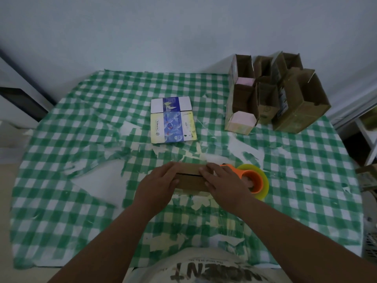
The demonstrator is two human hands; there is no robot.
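A small brown cardboard box (190, 179) lies on the green checked tablecloth (81, 201) at the table's middle, a dark seam showing between its top flaps. My left hand (158, 185) presses flat on the box's left end. Over its right end lies my right hand (222, 183), fingers straight on the flap. An orange tape dispenser (252, 178) with a yellowish tape roll sits just right of the box, touching my right hand.
A flattened blue and yellow printed carton (173, 121) lies farther back at centre. Several open brown cardboard boxes (285, 99) stand at the back right, some with pink inserts. The tablecloth is torn in patches. Shelving stands off the table's right edge.
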